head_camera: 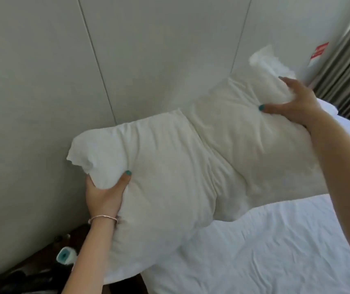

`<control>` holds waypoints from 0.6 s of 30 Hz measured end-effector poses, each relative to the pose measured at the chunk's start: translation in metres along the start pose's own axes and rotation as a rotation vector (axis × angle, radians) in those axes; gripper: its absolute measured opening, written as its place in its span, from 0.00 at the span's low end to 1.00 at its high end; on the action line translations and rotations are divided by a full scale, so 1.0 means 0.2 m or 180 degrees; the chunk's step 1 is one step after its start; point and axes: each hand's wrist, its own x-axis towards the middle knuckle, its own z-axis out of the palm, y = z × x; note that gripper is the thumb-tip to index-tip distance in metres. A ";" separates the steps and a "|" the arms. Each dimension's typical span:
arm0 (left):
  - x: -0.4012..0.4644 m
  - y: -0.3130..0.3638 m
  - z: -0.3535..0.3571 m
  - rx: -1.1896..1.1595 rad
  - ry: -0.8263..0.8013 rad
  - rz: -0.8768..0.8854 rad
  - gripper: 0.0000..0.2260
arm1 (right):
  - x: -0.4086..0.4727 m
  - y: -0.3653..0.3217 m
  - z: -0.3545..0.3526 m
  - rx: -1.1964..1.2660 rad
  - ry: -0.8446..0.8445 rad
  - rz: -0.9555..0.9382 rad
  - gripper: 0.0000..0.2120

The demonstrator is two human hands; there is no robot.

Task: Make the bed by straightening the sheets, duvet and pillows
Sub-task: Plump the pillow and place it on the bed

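Two hands hold one white pillow (191, 166) above the bed's (275, 251) head edge: left hand (104, 194) grasps its left corner, right hand (295, 102) clenches its far end.

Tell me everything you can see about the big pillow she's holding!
The pillow is big, white and soft-looking, in a wrinkled cloth case with a deep crease down its middle. It is held up lengthwise in front of the pale wall panels, above the white bed sheet. The left hand grips its near-left corner, the right hand grips its far end, where loose fabric sticks up. Whether its lower edge touches the bed is unclear.
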 end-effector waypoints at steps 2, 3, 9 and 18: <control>0.08 -0.09 0.03 0.0232 0.0106 -0.0513 0.39 | 0.23 -0.01 0.19 -0.0407 -0.0143 0.0552 0.37; 0.08 -0.17 0.05 0.0420 0.0063 -0.0835 0.43 | 0.29 0.02 0.35 -0.0533 -0.0356 0.0736 0.34; 0.02 -0.34 0.17 0.2642 0.0213 0.0326 0.40 | -0.11 0.20 1.21 -0.1213 -0.1459 0.0874 0.37; 0.24 -0.22 0.73 0.3817 -0.1258 0.1533 0.36 | 0.03 0.11 1.16 -0.1638 -0.0859 -0.0317 0.28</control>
